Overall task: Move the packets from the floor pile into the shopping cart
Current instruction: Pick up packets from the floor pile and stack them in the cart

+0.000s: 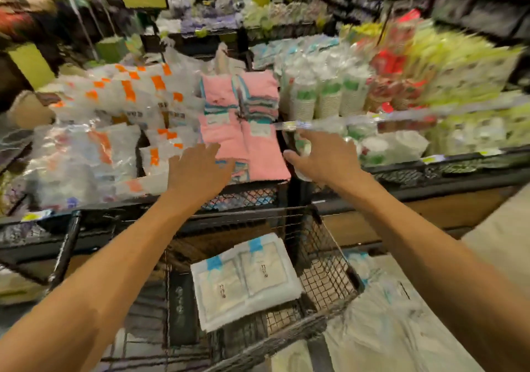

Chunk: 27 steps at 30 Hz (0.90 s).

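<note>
A black wire shopping cart stands in front of me at the bottom centre. Inside it lies a white packet with blue labels, flat on the mesh floor. More white packets are piled on the floor to the right of the cart. Both my arms reach forward above the cart. My left hand hovers open, fingers spread, over the near edge of the pink towels. My right hand is open too, fingers stretched toward the shelf, and holds nothing.
A black mesh display shelf runs across behind the cart. It carries clear bags with orange labels, stacked paper cups and yellow-green packs. Yellow signs hang above. The view is blurred by motion.
</note>
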{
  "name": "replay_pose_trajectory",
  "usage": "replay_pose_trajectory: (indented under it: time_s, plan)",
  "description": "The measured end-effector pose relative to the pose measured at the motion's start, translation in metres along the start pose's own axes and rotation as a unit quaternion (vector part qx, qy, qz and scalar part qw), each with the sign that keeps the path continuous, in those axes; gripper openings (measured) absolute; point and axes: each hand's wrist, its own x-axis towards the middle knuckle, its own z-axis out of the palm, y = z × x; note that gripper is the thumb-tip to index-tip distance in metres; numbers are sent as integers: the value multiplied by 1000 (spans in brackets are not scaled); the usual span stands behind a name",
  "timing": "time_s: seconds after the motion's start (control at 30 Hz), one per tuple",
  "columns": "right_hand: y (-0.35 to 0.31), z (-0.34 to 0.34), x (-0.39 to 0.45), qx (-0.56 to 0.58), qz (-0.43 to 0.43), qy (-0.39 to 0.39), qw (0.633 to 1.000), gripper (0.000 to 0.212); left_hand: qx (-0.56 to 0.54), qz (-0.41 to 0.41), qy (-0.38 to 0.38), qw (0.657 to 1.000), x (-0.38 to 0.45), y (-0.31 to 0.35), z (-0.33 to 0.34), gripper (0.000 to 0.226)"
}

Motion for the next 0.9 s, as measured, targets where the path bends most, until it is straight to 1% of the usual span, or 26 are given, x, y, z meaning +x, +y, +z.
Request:
replay_pose_trajectory:
  time_s: [0.07,0.13,0.23,0.3,0.4,0.47,0.53,0.7,0.9]
  plan:
    - [21,-13,-33,1,58,9,998,75,-25,38,-8,999,-11,19,3,63]
    - [43,-23,-73,3,110,8,994,74,-39,96,-13,995,-27,41,10,61]
    - [74,-32,-137,-9,181,3,983,74,-45,177,-45,982,-57,84,25,63]
    - [94,-39,-180,-27,230,3,973,76,-51,223,-63,972,-78,121,29,65]
    - [121,-59,-238,-36,286,42,957,74,-63,286,-76,953,-105,179,28,69]
    - [139,-75,-275,-54,319,52,945,73,-56,333,-78,938,-123,214,25,73]
    - [158,-88,-310,-63,350,63,932,71,-50,371,-77,924,-142,249,23,72]
    - [213,-113,-389,-58,423,92,900,71,-70,438,-71,893,-195,340,22,69]
    - [291,-130,-479,-38,477,112,871,70,-70,490,-75,866,-268,448,39,66]
